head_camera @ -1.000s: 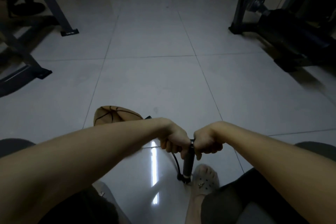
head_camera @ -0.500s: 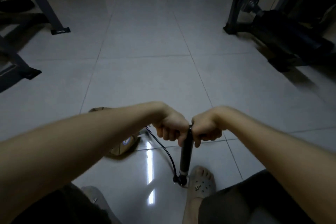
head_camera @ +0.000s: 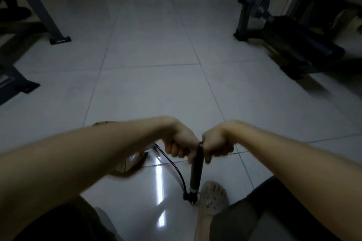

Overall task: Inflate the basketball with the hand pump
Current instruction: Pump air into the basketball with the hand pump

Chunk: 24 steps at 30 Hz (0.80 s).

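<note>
Your left hand (head_camera: 180,144) and right hand (head_camera: 216,146) are both fisted round the crossbar at the top of the slim black upright hand pump (head_camera: 195,170), one fist on each side of the shaft, knuckles nearly touching. The bar itself is hidden inside your fingers. The pump's base stands on the glossy pale tiled floor (head_camera: 156,84), just beside your foot in a light perforated clog (head_camera: 213,197).

The tan-brown leather-look basketball (head_camera: 127,164) lies on the floor to the left of the pump, mostly hidden behind your left forearm. What shows of it looks slack and creased, so I judge it far from full. A thin black rubber hose (head_camera: 174,164) curves from the pump's base towards it; where it joins the ball cannot be seen.

The pump should feel light and rigid but top-heavy on so small a foot, and the polished tile is likely slippery, so press straight down the shaft with both fists level. The soft ball will not roll much while limp, yet the needle joint is probably the fragile point, so avoid tugging the hose.
</note>
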Each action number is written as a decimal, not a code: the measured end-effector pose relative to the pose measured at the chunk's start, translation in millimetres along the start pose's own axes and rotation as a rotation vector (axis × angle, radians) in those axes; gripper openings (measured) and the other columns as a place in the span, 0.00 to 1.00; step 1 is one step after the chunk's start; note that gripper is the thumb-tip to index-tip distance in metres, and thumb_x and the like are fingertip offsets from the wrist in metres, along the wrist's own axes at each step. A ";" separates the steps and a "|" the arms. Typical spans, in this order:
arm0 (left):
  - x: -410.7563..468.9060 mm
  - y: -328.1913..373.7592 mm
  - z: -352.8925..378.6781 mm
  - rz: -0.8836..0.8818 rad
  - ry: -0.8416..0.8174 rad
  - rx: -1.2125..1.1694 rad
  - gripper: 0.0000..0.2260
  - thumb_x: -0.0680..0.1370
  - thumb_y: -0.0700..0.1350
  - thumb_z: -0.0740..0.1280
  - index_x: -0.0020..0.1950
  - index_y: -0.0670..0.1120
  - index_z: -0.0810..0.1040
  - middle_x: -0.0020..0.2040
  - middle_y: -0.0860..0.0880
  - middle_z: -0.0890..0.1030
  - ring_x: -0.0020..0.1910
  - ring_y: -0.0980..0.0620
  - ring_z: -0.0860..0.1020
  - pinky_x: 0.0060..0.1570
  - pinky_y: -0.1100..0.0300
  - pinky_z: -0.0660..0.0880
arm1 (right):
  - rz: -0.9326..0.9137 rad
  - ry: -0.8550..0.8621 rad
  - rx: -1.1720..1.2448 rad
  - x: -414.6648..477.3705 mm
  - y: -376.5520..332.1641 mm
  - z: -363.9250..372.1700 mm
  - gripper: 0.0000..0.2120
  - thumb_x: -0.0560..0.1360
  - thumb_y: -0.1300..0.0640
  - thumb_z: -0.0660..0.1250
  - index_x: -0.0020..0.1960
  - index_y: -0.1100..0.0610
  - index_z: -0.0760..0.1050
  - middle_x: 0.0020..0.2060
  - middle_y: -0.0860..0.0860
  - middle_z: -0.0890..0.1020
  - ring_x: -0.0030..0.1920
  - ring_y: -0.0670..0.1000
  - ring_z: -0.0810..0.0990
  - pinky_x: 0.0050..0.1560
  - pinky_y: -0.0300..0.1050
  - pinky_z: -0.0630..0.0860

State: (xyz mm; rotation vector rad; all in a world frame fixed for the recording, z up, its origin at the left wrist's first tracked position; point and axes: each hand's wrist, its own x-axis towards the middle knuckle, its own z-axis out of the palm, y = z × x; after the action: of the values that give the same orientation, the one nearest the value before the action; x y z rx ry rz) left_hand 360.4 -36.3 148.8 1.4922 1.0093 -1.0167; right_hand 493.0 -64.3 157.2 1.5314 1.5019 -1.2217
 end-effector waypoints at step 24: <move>50.1 -16.7 34.2 0.064 0.028 -0.015 0.11 0.75 0.37 0.66 0.35 0.47 0.70 0.27 0.51 0.60 0.24 0.54 0.56 0.25 0.63 0.52 | 0.032 -0.057 -0.050 43.2 3.3 39.1 0.03 0.75 0.60 0.69 0.48 0.59 0.77 0.28 0.51 0.68 0.27 0.49 0.64 0.30 0.44 0.63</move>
State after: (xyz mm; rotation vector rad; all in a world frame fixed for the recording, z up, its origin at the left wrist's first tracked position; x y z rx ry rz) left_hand 355.8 -63.6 92.4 1.5207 0.9807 -0.9425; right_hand 485.6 -85.1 103.2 1.4707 1.4549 -1.1902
